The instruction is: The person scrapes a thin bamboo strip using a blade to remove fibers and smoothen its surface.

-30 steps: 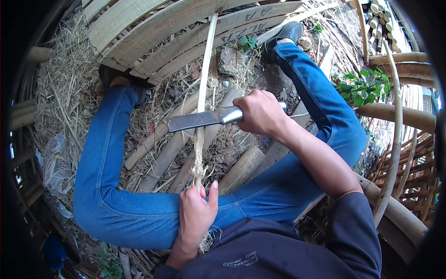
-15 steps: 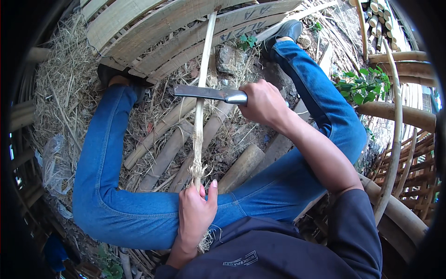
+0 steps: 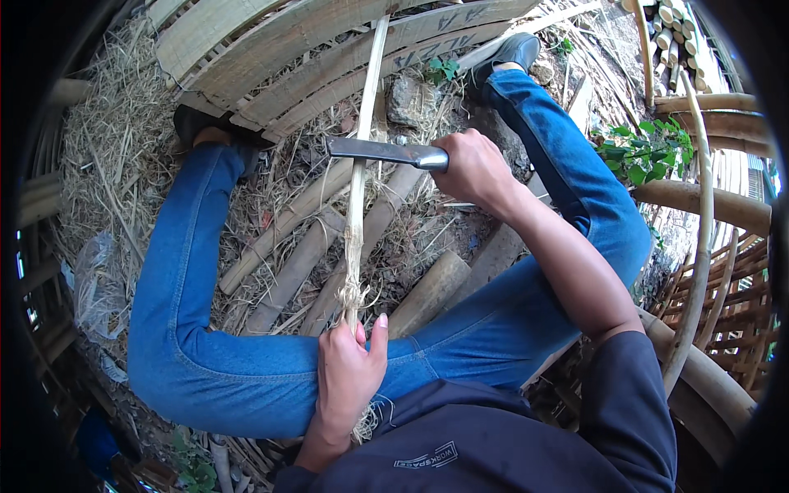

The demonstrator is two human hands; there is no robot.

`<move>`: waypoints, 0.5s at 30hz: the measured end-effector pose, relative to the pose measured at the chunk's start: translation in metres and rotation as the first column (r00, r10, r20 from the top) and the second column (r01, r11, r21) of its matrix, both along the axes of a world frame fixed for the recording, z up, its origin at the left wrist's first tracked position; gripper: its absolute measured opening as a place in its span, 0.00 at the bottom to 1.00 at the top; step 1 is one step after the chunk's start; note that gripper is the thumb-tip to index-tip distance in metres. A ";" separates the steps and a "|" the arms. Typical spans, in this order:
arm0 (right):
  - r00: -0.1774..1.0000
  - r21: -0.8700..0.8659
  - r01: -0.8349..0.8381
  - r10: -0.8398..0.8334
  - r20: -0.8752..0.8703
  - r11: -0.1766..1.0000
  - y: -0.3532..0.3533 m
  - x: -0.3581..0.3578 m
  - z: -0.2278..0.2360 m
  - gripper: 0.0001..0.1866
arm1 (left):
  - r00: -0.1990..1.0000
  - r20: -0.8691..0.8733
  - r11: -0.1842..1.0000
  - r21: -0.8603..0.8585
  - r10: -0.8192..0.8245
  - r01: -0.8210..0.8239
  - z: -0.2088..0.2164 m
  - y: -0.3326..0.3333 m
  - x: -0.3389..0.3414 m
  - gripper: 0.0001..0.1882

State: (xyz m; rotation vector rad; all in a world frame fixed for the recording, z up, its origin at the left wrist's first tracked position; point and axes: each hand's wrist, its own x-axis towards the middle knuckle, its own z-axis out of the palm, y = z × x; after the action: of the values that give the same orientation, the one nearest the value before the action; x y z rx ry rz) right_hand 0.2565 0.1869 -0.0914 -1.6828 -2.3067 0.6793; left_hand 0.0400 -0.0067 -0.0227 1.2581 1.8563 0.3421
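My left hand (image 3: 349, 374) is closed round the near end of a long pale bamboo strip (image 3: 355, 218), close to my lap. The strip runs away from me, and its far end reaches the wooden slats. Frayed fibres curl from it just beyond my fingers, and more stick out below the hand. My right hand (image 3: 477, 171) grips the handle of a long-bladed knife (image 3: 382, 153). The blade lies across the strip, pointing left, and seems to touch it. My fingers hide most of the handle.
A slatted wooden panel (image 3: 329, 70) stands at the far side. Cut bamboo poles (image 3: 431, 294) lie between my legs among shavings (image 3: 107, 156). A stone (image 3: 411, 103) sits near the slats. Bamboo rails (image 3: 707, 205) and a leafy plant (image 3: 645, 152) are at the right.
My right hand and the knife have shifted slightly right and away from me along the strip. The strip's far end tilts a little further right. My left hand keeps its hold.
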 end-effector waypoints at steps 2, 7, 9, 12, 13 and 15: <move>0.999 -0.015 -0.051 0.051 0.000 0.999 -0.012 -0.005 0.007 0.03 | 1.000 0.000 1.000 -0.004 -0.001 0.001 0.002 -0.002 0.000 0.22; 0.997 -0.007 -0.051 0.051 0.066 0.999 -0.004 -0.002 0.008 0.03 | 1.000 -0.012 1.000 0.018 -0.023 0.023 0.000 -0.002 0.001 0.21; 0.996 -0.047 -0.049 0.052 0.070 0.998 -0.002 -0.005 0.020 0.04 | 1.000 -0.022 0.999 0.031 -0.016 0.017 -0.002 -0.001 0.000 0.21; 0.980 -0.036 -0.147 0.150 0.127 0.989 -0.021 -0.014 0.025 0.04 | 0.999 -0.040 0.998 0.044 -0.035 0.037 -0.003 -0.005 -0.001 0.21; 0.981 -0.038 -0.143 0.147 0.125 0.989 -0.018 -0.012 0.020 0.04 | 0.998 -0.041 0.998 0.041 -0.039 0.040 -0.002 -0.004 0.000 0.21; 0.993 -0.034 -0.071 0.074 0.097 0.997 -0.005 -0.001 0.014 0.04 | 0.999 -0.019 0.999 -0.016 0.030 -0.030 0.002 0.001 0.005 0.21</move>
State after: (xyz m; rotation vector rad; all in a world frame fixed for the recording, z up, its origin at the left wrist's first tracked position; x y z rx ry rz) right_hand 0.2551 0.1819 -0.0770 -1.6885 -2.4476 0.6630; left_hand 0.0447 -0.0059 -0.0208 1.2278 1.8920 0.3313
